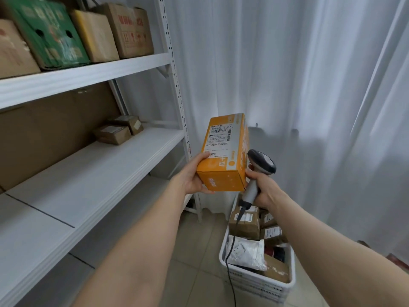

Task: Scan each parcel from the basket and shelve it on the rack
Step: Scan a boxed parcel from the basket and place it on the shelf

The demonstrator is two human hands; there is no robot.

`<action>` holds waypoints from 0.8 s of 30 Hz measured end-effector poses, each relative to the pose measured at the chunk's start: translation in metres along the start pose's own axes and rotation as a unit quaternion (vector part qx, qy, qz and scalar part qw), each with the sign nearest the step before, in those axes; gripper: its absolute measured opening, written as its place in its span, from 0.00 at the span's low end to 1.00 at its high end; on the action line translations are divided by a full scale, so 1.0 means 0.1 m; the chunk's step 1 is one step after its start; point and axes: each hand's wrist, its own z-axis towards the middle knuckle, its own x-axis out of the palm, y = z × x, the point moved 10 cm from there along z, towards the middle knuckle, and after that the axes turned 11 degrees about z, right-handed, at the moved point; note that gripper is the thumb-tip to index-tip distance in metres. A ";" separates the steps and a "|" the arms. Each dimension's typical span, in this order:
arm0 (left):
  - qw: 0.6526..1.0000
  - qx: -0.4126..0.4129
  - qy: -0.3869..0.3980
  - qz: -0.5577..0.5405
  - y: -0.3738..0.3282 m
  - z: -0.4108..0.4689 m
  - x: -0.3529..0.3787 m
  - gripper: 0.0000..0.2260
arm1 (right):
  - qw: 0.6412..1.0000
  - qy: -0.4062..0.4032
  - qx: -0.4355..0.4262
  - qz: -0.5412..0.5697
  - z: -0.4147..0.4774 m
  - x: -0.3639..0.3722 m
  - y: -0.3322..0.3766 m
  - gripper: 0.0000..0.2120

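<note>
Above the basket [261,286], the left hand [194,176] is gripping the orange parcel [223,156] by its near end, the right hand [263,187] is clutching the scanner [261,161]; the parcel is looking stiff and probably light.

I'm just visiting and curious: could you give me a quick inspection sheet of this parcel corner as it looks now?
Surface: white rack; middle shelf holds two small brown boxes, top shelf a green box and brown cartons.
Job's things: orange box held up, label facing the camera; scanner beside it; white basket on the floor, parcels inside.
Clutter: reddish item at the right edge, cut off.
Hands: left hand grips the orange box; right hand grips the scanner's handle.
Cables: black cable hangs from the scanner across the basket.
Surroundings: white curtain, tiled floor.
</note>
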 end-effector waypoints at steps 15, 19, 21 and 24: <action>0.977 0.030 -0.196 0.085 0.17 -0.23 -0.09 0.36 | 0.990 0.038 -0.079 -0.106 -0.36 0.28 0.43 0.05; 0.974 0.036 -0.210 0.076 0.24 -0.22 -0.05 0.37 | 0.985 0.077 -0.058 -0.140 -0.46 0.47 0.37 0.04; 0.974 0.035 -0.212 0.075 0.28 -0.22 -0.03 0.37 | 0.983 0.078 -0.054 -0.156 -0.48 0.49 0.35 0.04; 0.973 0.033 -0.216 0.077 0.33 -0.22 -0.04 0.37 | 0.982 0.076 -0.048 -0.169 -0.51 0.50 0.35 0.03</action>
